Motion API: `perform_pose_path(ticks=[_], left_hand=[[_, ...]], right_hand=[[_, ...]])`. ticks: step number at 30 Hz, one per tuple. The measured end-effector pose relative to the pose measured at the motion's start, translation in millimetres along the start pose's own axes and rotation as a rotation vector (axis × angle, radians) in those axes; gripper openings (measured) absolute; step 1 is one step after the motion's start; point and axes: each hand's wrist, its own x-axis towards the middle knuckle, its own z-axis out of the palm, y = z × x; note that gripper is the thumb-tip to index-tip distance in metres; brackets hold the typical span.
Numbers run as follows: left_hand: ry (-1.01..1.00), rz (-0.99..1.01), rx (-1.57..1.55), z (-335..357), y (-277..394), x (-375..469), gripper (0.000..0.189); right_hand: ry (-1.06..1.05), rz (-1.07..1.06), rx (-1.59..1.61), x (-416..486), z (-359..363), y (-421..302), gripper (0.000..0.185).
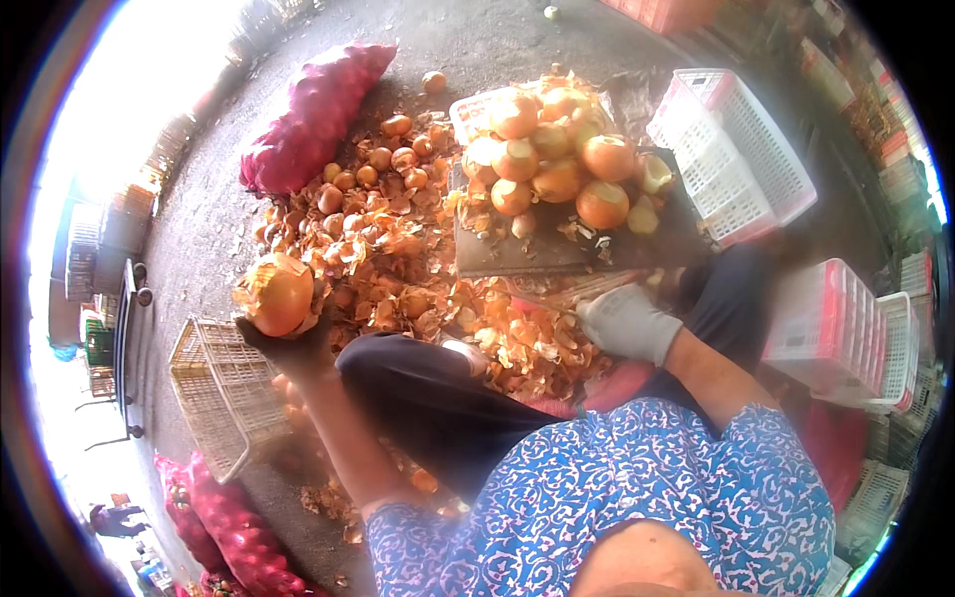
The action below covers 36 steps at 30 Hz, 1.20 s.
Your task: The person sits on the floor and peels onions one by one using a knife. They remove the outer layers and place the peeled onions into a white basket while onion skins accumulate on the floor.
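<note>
My left hand [295, 347], in a dark glove, holds up a large onion [277, 295] with loose papery skin. My right hand [627, 322], in a whitish glove, is closed around what looks like a thin-bladed knife [543, 302], its outline blurred. Past that hand lies a low board [507, 257] bearing a heap of onions [553, 179], several with cut ends. A white plastic basket [466, 119] shows partly behind the heap. Dry onion skins [388, 246] and smaller onions [330, 199] spread over the ground between my left hand and the board.
A red mesh sack [317, 119] full of produce lies at the upper left, with more sacks [239, 522] at the lower left. Close by my left forearm stands a wire-like crate [224, 388]. White plastic crates [735, 157] and stacked crates [828, 336] line the right side.
</note>
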Motion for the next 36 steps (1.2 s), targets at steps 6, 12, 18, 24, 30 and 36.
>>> perform_pose_path(ticks=[6,12,18,24,30,36], left_hand=[[-0.301,-0.179,-0.133,84.1,3.7,-56.4,0.079],[-0.25,-0.595,-0.453,107.9,-97.5,-118.8,0.065],[-0.376,-0.38,0.327,138.6,-155.2,-164.9,0.069],[-0.476,-0.513,0.403,143.9,-143.6,-163.1,0.072],[-0.521,-0.483,0.362,151.1,-141.3,-162.3,0.076],[-0.538,-0.439,0.311,152.5,-147.1,-159.1,0.074]], right_hand=[[0.031,0.197,0.161,22.1,1.7,19.9,0.019],[0.049,0.131,0.216,3.8,16.1,16.9,0.021],[0.406,0.193,0.484,-14.1,37.6,25.4,0.023],[0.286,0.189,0.227,-23.7,26.5,5.2,0.016],[0.308,0.087,0.231,-22.4,33.2,3.1,0.016],[0.216,0.037,0.279,-10.9,25.6,2.2,0.02]])
